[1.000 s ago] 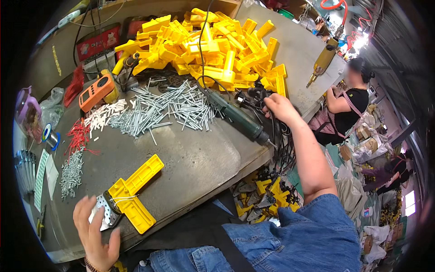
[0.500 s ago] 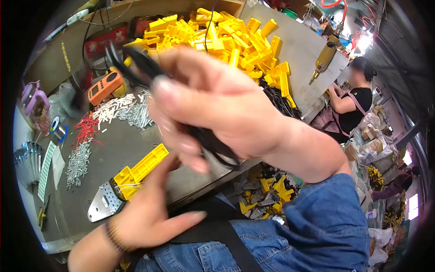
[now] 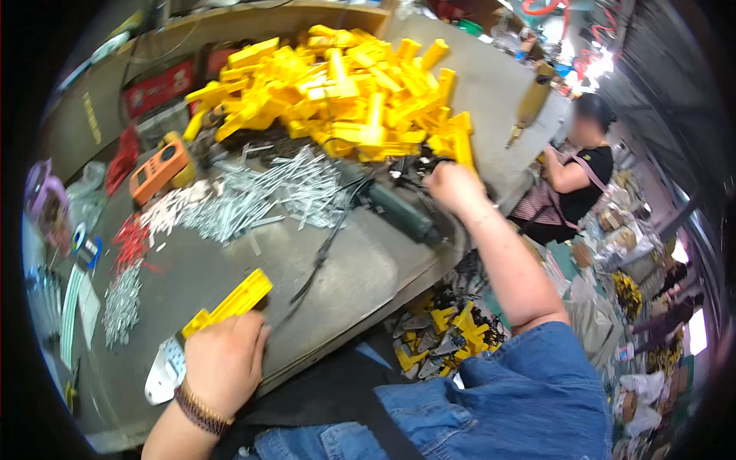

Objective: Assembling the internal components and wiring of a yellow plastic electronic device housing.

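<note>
My left hand point(image 3: 224, 353) curls its fingers over a yellow plastic handle point(image 3: 247, 295), which lies on the table near its front edge. A perforated silvery metal plate point(image 3: 165, 374) sits at the handle's near left end, partly under the hand. My right hand point(image 3: 458, 188) reaches to the table's right side, fingers closed in a bundle of black cords point(image 3: 410, 169); its fingertips are partly hidden. Just left of that hand lies a dark green cylindrical tool point(image 3: 402, 215). A thin black cord point(image 3: 318, 264) stretches over the table between the hands, slightly blurred.
Yellow plastic pieces point(image 3: 337, 92) are heaped at the back. Metal pins point(image 3: 284, 188), white pieces point(image 3: 175, 205) and red pieces point(image 3: 132, 241) lie in piles, beside an orange meter point(image 3: 157, 170). Finished-looking yellow and metal parts point(image 3: 445, 333) fill a spot below the table edge. A co-worker point(image 3: 586, 169) stands right.
My right hand has swung from the middle foreground, where it held black cord, back to the cords at the right. My left hand has moved onto the yellow handle, fingers now curled.
</note>
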Demonstrator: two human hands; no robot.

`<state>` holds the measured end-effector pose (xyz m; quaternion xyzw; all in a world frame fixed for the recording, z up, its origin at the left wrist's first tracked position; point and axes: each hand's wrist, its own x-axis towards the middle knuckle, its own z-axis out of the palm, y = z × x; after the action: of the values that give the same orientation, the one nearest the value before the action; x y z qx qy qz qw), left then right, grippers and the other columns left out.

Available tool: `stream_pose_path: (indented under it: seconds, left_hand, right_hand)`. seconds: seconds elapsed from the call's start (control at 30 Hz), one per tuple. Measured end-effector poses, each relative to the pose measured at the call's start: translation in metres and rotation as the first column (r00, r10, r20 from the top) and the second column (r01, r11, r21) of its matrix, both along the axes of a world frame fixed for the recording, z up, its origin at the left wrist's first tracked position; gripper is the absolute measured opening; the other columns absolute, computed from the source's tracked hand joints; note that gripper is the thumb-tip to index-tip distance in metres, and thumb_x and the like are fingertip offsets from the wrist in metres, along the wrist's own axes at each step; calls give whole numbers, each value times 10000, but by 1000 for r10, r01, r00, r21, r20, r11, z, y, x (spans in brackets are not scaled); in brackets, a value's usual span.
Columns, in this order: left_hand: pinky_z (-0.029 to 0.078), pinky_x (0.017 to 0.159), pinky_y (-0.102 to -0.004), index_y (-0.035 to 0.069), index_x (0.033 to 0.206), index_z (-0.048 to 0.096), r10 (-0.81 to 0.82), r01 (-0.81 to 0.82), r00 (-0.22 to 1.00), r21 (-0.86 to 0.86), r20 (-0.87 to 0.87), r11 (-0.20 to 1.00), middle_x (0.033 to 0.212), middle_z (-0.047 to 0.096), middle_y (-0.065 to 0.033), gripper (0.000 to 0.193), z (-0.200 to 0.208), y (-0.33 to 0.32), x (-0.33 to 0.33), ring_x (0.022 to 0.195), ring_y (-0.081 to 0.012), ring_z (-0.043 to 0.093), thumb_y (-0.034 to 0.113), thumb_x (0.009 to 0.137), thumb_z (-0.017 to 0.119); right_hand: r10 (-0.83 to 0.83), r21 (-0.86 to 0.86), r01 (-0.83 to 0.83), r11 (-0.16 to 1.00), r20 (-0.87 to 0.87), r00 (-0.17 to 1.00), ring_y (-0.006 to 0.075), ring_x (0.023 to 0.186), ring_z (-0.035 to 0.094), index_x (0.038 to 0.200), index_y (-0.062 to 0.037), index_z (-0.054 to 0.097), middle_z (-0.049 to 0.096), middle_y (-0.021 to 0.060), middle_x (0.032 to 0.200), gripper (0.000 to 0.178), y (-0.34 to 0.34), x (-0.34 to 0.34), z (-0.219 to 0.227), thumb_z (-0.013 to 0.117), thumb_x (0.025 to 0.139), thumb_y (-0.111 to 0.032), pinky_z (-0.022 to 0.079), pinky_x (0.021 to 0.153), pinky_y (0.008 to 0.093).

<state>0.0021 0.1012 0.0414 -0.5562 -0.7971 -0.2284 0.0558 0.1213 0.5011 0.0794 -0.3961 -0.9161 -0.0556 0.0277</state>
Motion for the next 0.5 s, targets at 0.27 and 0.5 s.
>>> stream_pose_path:
  seconds: [0.27,0.5]
  left_hand:
    - [475,659,-447,84,941,598,-80,66,993,-148,-90,987,768,588,-154,122,35,-17,6,740,-357,591,83,819,595]
    - [463,647,-439,39,965,587,-69,69,998,-57,8,996,774,584,-159,230,26,-21,13,713,-368,580,-30,746,606]
  right_hand:
    - [50,-129,-49,990,2,999,348,951,660,936,-27,702,689,187,963,321,2,11,-12,563,811,-288,532,818,442]
    - [694,265,-677,687,-517,502,355,956,621,1143,-64,568,654,162,1037,348,-113,-75,-12,633,871,-272,502,817,412]
